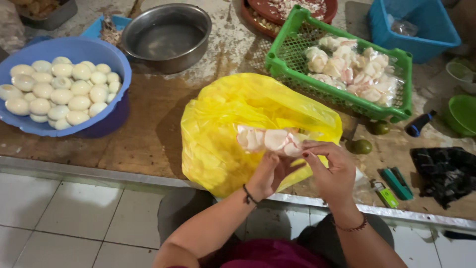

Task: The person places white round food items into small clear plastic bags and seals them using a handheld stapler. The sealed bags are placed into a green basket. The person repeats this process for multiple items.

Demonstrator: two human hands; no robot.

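left hand and right hand both pinched on small clear bag of pale crackers, held over big yellow bag at counter's near edge. blue basin heaped with peeled eggs (too many to count). steel bowl empty. green crate holds more filled bags. two limes right; bare counter between basin and yellow bag.
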